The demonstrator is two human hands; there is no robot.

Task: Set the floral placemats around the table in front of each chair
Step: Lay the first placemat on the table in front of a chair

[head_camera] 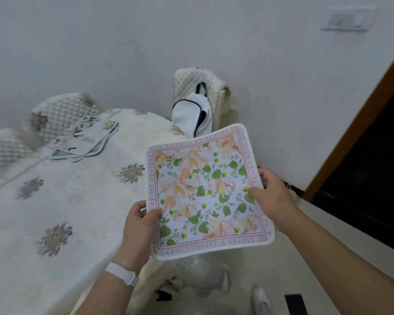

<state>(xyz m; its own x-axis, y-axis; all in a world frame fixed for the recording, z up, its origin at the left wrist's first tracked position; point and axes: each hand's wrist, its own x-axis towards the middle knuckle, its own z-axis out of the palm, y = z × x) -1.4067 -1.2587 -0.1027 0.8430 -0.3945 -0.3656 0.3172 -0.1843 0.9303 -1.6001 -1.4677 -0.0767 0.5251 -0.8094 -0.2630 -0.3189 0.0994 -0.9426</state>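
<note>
Matt cloth placemat [208, 192]; quilted fabric chair [191, 86] covers

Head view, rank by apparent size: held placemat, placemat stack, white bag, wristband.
1. Held placemat, though nearness to the camera inflates it.
2. Placemat stack and white bag look alike, so unranked.
3. Wristband.

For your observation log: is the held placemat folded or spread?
Spread: the placemat shows its whole face, left hand and right hand pinching opposite edges.

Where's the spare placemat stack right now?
Head view, upper left: the placemat stack lies on the table at its far end, by a quilted chair back, left of the white bag.
</note>
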